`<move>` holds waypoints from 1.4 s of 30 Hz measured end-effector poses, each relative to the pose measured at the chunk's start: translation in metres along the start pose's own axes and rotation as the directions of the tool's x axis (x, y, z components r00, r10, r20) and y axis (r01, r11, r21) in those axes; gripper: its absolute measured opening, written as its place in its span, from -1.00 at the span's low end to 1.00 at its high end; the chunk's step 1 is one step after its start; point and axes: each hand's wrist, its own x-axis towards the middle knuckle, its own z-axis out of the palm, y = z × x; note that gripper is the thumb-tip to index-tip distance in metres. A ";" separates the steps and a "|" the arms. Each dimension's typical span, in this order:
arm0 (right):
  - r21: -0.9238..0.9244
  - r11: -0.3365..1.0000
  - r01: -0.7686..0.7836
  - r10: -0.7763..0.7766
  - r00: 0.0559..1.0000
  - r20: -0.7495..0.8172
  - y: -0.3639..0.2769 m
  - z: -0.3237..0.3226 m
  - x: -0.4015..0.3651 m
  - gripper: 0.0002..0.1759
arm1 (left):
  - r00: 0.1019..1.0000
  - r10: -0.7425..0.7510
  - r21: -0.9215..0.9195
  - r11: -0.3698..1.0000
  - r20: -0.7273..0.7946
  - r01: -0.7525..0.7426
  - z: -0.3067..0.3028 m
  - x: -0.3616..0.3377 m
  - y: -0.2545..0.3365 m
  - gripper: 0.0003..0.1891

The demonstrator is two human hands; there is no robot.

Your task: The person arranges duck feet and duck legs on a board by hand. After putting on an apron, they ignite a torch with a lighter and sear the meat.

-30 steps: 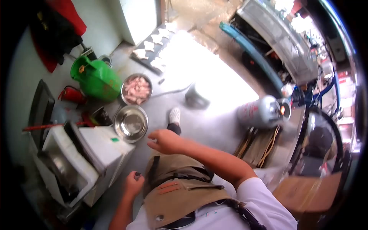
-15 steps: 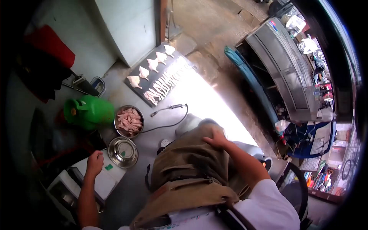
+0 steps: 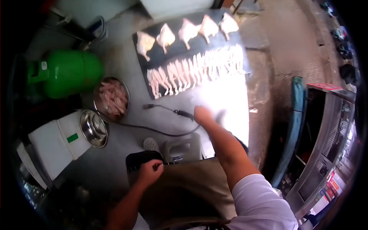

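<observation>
My right hand (image 3: 202, 114) is stretched out low over the floor, its fingers bunched at the rear end of a black-handled gas torch (image 3: 185, 114). The torch's thin neck points left, and a dark hose (image 3: 161, 133) curves away from it. My left hand (image 3: 150, 172) is closed at my lap around a small dark thing (image 3: 156, 166), its kind unclear. Beyond the torch lies a dark slab (image 3: 143, 63). Several pale poultry leg quarters (image 3: 188, 32) line its far side, with a row of narrow pale pieces (image 3: 180, 74) nearer me.
To the left stand a green gas cylinder (image 3: 73, 73), a metal bowl of raw pink meat pieces (image 3: 114, 100), a shiny metal bowl (image 3: 92, 130) and a white box (image 3: 51, 142). A grey plastic stool (image 3: 184, 147) is before my knees. A metal cabinet (image 3: 326, 149) stands right.
My right hand has left my knee and reached forward to the torch. My left hand has moved right, to my lap. The view has tilted and come closer to the slab.
</observation>
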 end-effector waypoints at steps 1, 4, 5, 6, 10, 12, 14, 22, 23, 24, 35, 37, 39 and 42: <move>0.011 0.999 0.035 -0.035 0.999 0.019 -0.001 0.022 0.014 -0.84 | 0.999 -0.045 -0.009 0.999 0.022 0.046 0.017 0.020 0.002 -0.77; -0.040 0.995 0.089 -0.090 0.996 0.000 0.007 0.100 0.061 -0.85 | 0.994 -0.102 -0.056 0.993 0.046 0.105 0.063 0.084 -0.014 -0.74; -0.042 0.995 0.094 -0.095 0.995 -0.033 0.006 0.120 0.070 -0.85 | 0.992 -0.115 -0.063 0.991 0.052 0.118 0.071 0.098 -0.019 -0.73; -0.070 0.989 0.133 -0.137 0.989 -0.054 0.008 0.142 0.082 -0.82 | 0.991 -0.123 -0.070 0.989 0.050 0.127 0.075 0.111 -0.026 -0.73; -0.118 0.969 0.218 -0.231 0.966 -0.116 0.006 0.195 0.100 -0.81 | 0.999 0.012 0.071 0.997 0.031 -0.014 0.076 0.132 -0.046 -0.71; -0.112 0.977 0.180 -0.190 0.978 -0.084 0.003 0.199 0.097 -0.82 | 0.998 0.068 0.133 0.989 -0.011 -0.066 0.070 0.135 -0.044 -0.71; 0.029 0.989 0.144 -0.147 0.972 0.182 -0.008 0.190 0.084 -0.77 | 0.989 0.138 0.188 0.974 -0.058 -0.125 0.069 0.133 -0.052 -0.71; 0.196 0.885 0.422 -0.434 0.901 0.021 -0.068 0.088 -0.053 -0.66 | 0.980 0.131 0.359 0.931 -0.148 -0.070 0.047 0.118 -0.051 -0.41; 0.199 0.843 0.500 -0.500 0.864 -0.053 -0.069 0.085 -0.064 -0.65 | 0.964 0.195 0.354 0.927 -0.180 -0.121 0.057 0.138 -0.084 -0.44; 0.216 0.828 0.518 -0.497 0.855 -0.147 -0.072 0.063 -0.081 -0.66 | 0.899 0.355 0.242 0.924 -0.257 -0.296 0.059 0.128 -0.085 -0.49; 0.307 0.591 0.746 -0.430 0.613 -0.663 -0.165 0.012 -0.239 -0.57 | 0.344 0.711 0.460 0.675 -0.613 -0.576 0.001 0.030 -0.039 -0.69; 0.295 0.585 0.755 -0.419 0.593 -0.687 -0.175 0.016 -0.259 -0.62 | 0.304 0.672 0.414 0.687 -0.675 -0.598 -0.003 0.009 -0.032 -0.66; 0.301 0.636 0.710 -0.397 0.636 -0.662 -0.180 0.022 -0.269 -0.65 | 0.221 0.641 0.413 0.682 -0.735 -0.603 0.006 -0.018 -0.022 -0.64; 0.291 0.686 0.667 -0.369 0.663 -0.651 -0.181 0.026 -0.288 -0.70 | 0.248 0.552 0.260 0.682 -0.796 -0.684 0.020 -0.028 -0.021 -0.65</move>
